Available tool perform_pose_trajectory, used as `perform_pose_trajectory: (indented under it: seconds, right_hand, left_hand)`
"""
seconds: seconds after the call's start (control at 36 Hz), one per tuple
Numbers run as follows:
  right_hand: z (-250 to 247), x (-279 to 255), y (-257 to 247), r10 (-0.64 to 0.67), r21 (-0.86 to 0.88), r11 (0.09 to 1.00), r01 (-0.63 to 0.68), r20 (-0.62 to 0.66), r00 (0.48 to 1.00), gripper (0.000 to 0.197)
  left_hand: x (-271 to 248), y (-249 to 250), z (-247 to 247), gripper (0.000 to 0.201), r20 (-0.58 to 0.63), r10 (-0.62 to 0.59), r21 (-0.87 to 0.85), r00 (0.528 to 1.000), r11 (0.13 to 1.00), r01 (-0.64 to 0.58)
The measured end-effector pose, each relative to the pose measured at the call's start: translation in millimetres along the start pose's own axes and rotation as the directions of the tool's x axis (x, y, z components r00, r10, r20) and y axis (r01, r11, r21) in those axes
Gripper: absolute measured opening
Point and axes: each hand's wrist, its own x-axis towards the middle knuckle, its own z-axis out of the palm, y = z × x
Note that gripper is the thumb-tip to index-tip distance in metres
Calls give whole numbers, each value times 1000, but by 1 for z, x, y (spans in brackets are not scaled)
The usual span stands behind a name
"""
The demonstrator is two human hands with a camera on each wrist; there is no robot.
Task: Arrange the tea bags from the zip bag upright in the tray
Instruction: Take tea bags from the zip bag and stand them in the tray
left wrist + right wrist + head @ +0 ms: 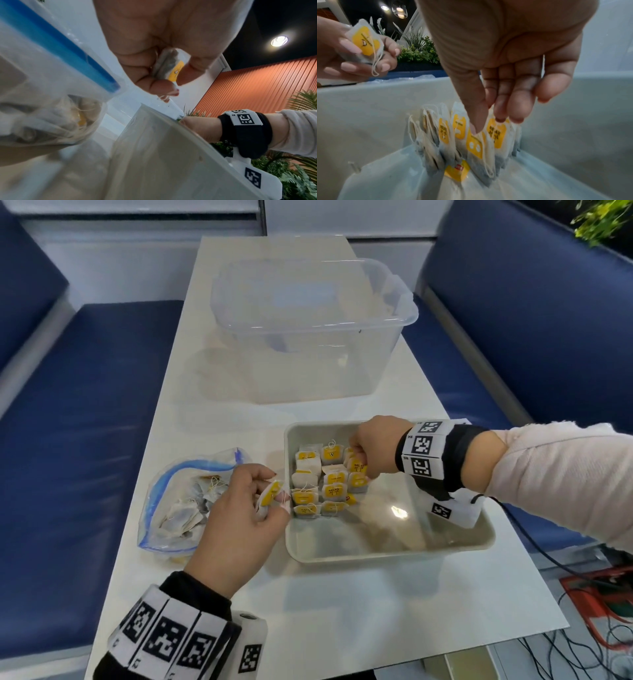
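Head view: placing step | left hand (236, 529) fingers pinching tea bag (269, 497) at tray (387, 551) 9 o'clock | right hand (375, 448) fingers loosely extended, steadying standing bags (323, 486), gripping nothing | next: slotting bag upright.

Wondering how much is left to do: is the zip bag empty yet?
Not empty. Through the clear zip bag several tea bags still lie heaped inside.
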Motion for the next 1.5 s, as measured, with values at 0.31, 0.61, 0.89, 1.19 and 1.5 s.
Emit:
perform_pose_trajectory:
  seconds: [0.31, 0.61, 0.89, 1.19, 1.5]
  right_hand:
    - [-32, -29, -12, -139, 223, 961, 165, -127, 982, 30]
    - [-57, -55, -45, -242, 551, 748, 370, -293, 925, 22]
    - [-57, -53, -31, -244, 533, 784, 319, -208, 947, 10]
    - [-31, -36, -5, -127, 156, 980, 126, -2, 992, 7]
    - [-4, -14, -10, -83, 23, 996, 81, 120, 989, 6]
  left_hand:
    - [17, 22, -1, 12, 59, -50, -248, 997, 967, 63]
    - [22, 33, 2, 18, 52, -29, -294, 998, 955, 43]
    - [21, 29, 6, 44, 1, 47, -220, 999, 975, -45]
    - [6, 2, -8, 45, 17, 91, 63, 996, 994, -92]
    - [-1, -11, -3, 46, 50, 54, 86, 997, 995, -58]
